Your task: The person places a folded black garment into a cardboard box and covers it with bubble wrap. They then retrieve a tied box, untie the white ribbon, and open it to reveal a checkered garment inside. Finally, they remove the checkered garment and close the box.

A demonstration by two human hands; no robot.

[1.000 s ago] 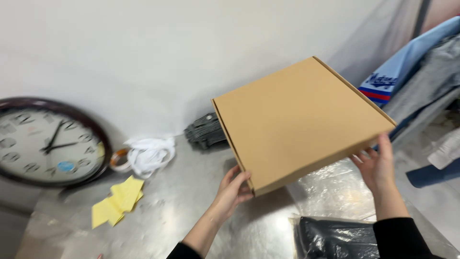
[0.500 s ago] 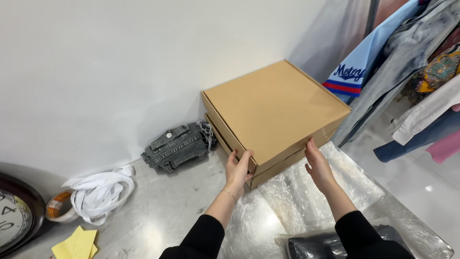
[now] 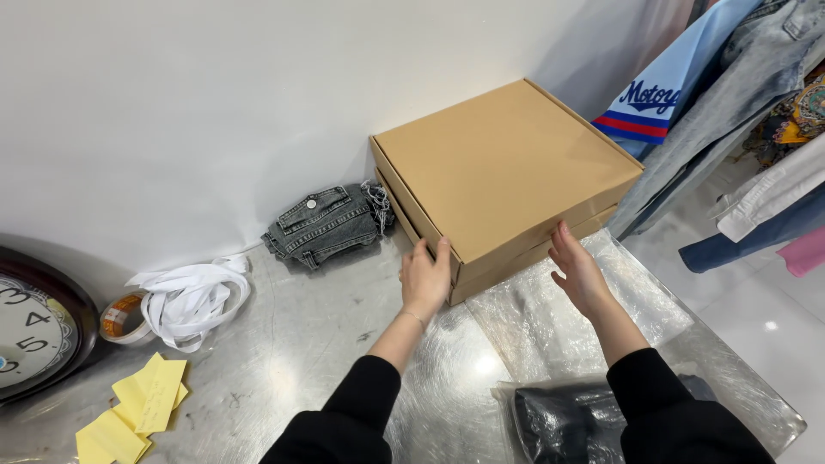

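A flat brown cardboard box lies on a second similar box against the white wall, at the back right of the metal table. My left hand grips the stack's front left corner, fingers on the upper box's edge. My right hand is spread open with only its fingertips touching the front edge near the right corner. Both black sleeves reach in from the bottom of the view.
Folded grey denim lies left of the boxes. Further left are white straps, a tape roll, yellow notes and a wall clock. Clear plastic film and a bagged black item lie nearby. Clothes hang at right.
The box was up in the air, tilted, in both hands. It came down onto the stack by the wall, and my right hand has loosened to a fingertip touch.
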